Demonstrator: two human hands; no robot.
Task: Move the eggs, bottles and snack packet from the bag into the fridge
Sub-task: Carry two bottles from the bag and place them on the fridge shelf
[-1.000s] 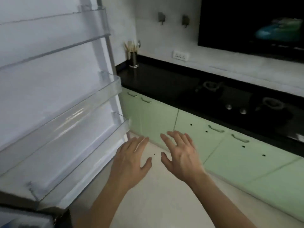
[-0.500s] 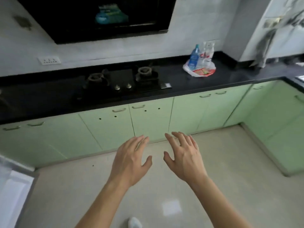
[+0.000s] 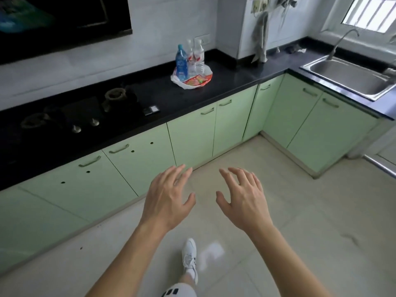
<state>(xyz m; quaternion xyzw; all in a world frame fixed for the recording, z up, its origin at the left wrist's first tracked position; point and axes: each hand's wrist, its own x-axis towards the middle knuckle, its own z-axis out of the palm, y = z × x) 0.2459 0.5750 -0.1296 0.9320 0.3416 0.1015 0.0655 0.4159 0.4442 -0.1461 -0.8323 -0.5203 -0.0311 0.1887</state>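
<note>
The bare left hand [image 3: 169,200] and right hand [image 3: 242,198] hover palm-down, fingers spread, holding nothing. Beyond them, on the polished black countertop [image 3: 231,82], a crumpled white plastic bag [image 3: 182,83] holds three upright plastic bottles, one blue bottle [image 3: 181,63] and two clear bottles [image 3: 198,57], plus one crinkly red snack packet [image 3: 197,79].

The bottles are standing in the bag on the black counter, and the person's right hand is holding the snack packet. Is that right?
Not quite. The head view shows the right hand open and holding nothing, out over the floor. The snack packet lies in the bag, in front of the bottles, which do stand in it on the black counter.
</note>
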